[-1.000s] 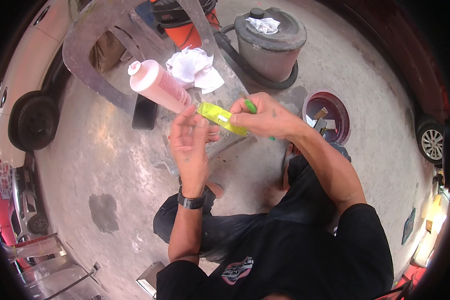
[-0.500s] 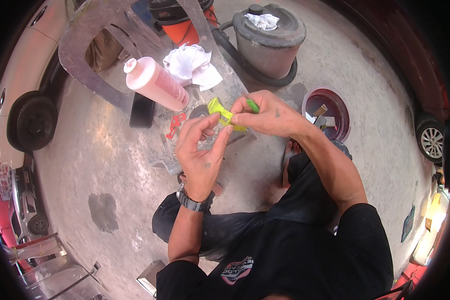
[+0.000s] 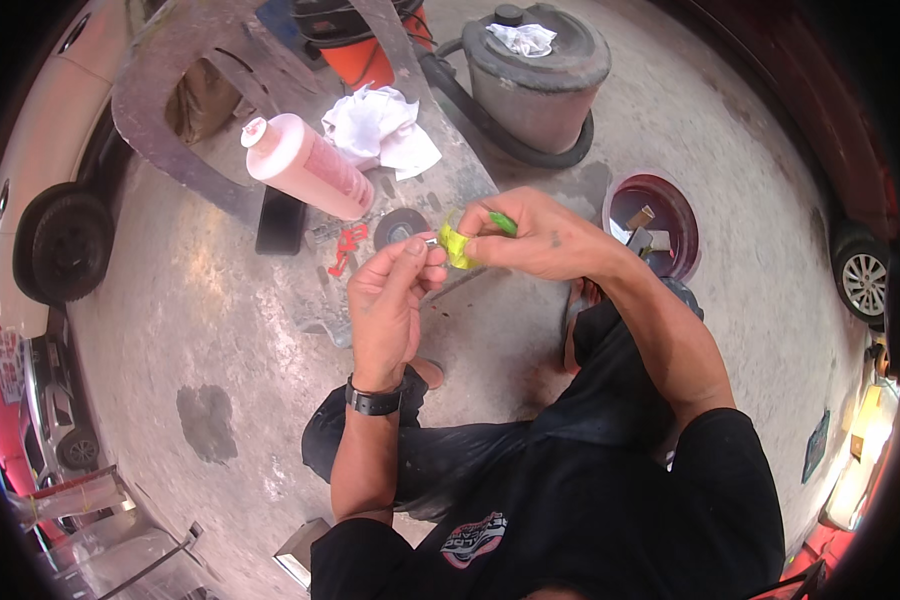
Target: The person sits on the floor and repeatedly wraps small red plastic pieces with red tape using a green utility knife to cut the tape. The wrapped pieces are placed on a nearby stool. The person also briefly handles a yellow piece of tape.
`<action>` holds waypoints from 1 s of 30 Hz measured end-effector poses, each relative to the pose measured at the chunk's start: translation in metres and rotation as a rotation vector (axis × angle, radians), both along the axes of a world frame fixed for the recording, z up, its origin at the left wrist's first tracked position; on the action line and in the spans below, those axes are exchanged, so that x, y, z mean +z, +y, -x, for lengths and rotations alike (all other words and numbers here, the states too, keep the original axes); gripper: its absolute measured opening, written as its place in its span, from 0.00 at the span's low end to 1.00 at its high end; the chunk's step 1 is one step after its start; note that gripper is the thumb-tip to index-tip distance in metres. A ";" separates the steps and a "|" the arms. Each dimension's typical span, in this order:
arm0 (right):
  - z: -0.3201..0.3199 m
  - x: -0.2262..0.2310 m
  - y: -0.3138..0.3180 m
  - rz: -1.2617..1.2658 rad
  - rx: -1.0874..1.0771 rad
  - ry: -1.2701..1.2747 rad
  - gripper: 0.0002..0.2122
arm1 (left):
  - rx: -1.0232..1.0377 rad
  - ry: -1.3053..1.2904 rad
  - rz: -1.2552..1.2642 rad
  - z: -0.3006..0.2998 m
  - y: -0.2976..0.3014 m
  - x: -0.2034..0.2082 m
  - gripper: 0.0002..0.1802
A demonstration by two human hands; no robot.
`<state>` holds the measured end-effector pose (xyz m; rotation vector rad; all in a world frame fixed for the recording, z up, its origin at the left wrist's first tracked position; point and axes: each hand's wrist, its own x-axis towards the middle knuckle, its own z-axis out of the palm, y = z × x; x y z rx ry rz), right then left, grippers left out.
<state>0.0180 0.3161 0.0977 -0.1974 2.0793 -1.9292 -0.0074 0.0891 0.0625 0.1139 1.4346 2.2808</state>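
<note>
My right hand (image 3: 543, 235) is closed, pinching a small crumpled yellow-green piece (image 3: 457, 248), perhaps plastic or film. A short green-handled tool (image 3: 502, 222) is tucked in the same fingers; its tip is hidden, so its kind is unclear. Fingertips of my left hand (image 3: 388, 300) are pressed together at the piece's left side, on a tiny silvery thing (image 3: 431, 241) too small to name. Below both hands is the seat of a worn grey plastic chair (image 3: 450, 180). On it lie red cut-out shapes (image 3: 348, 250) and a round grey disc (image 3: 401, 227).
The chair also bears a pink bottle (image 3: 308, 168), a white cloth (image 3: 378, 130) and a black phone (image 3: 281, 220). A dark red bucket (image 3: 692, 225) stands to the right. Beyond are a grey lidded drum (image 3: 540, 85) ringed by a hose and an orange bucket (image 3: 365, 65).
My left fingers have closed together and drawn slightly left of the yellow-green piece, which now looks more bunched up. The silvery thing has come into view. My right hand has barely moved.
</note>
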 end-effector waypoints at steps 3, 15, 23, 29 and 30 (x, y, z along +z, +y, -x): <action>0.002 -0.004 0.004 0.007 -0.060 -0.011 0.07 | -0.004 -0.141 -0.078 0.006 -0.006 0.000 0.14; 0.068 -0.062 0.000 -0.585 -0.508 0.361 0.06 | 0.128 -0.155 -0.119 0.005 -0.021 0.003 0.12; 0.096 -0.093 -0.021 -0.852 -0.428 0.456 0.07 | 0.397 0.014 -0.105 0.020 -0.077 0.009 0.12; 0.093 -0.092 -0.037 -1.005 -0.340 0.324 0.07 | 0.453 0.051 -0.059 0.019 -0.091 0.015 0.12; 0.092 -0.090 -0.037 -1.022 -0.304 0.289 0.08 | 0.460 0.059 -0.051 0.019 -0.092 0.015 0.12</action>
